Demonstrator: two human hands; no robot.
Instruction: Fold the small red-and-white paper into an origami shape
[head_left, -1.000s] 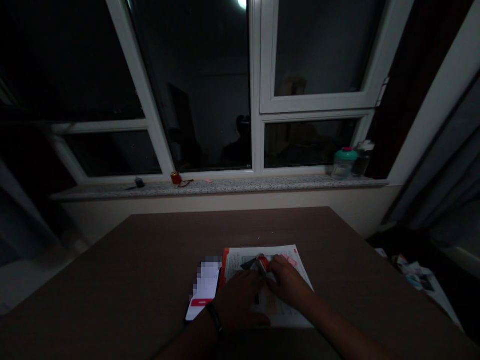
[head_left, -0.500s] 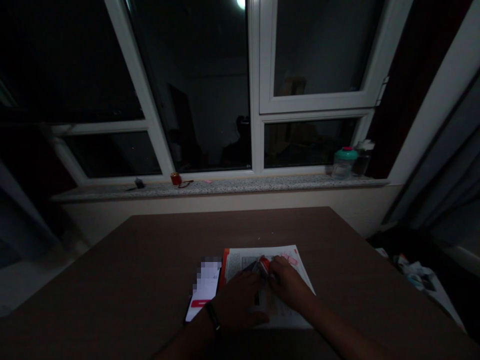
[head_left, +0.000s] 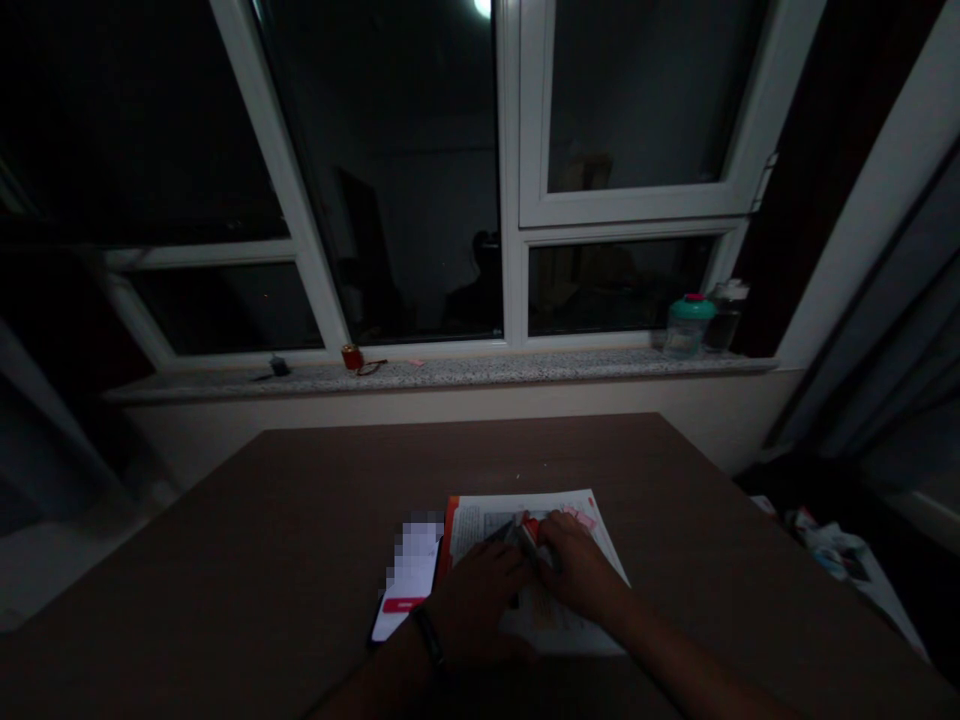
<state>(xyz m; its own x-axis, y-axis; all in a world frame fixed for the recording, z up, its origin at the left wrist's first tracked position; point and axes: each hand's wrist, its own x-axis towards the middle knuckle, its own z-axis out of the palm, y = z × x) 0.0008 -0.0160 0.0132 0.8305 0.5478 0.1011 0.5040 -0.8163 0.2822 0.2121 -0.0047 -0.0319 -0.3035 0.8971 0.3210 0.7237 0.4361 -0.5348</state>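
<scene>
Surface: before you lies a broad, dark brown surface [head_left: 360, 470], dimly lit, with a book [head_left: 480, 507] near its front and a phone [head_left: 409, 570] just beside the book's orange left edge.
Window: you face a white-framed window [head_left: 513, 150]; its dark panes reflect a bright light near the top.
Sill: the speckled sill [head_left: 480, 373] carries a small dark pot [head_left: 279, 366] and a red pot [head_left: 352, 357] to your left, a teal-lidded jar [head_left: 686, 325] and a clear bottle [head_left: 726, 320] to your right.
Sides: a grey curtain [head_left: 892, 300] hangs at your right, above pale papers [head_left: 844, 560] lying beyond the surface.
Cut off: both your forearms leave at the bottom; your left hand [head_left: 480, 588], wearing a dark wristband [head_left: 428, 636], covers much of the open page, and the phone's upper screen is pixelated.
Left hand: palm down over the book, fingertips beside the red object [head_left: 532, 527]; you cannot tell whether they pinch it.
Right hand: your right hand [head_left: 576, 555] appears, in this gloom, closed round the red object.
Red object: small, bright red with a greyish side, tilted over the book's middle, partly hidden by your fingers.
</scene>
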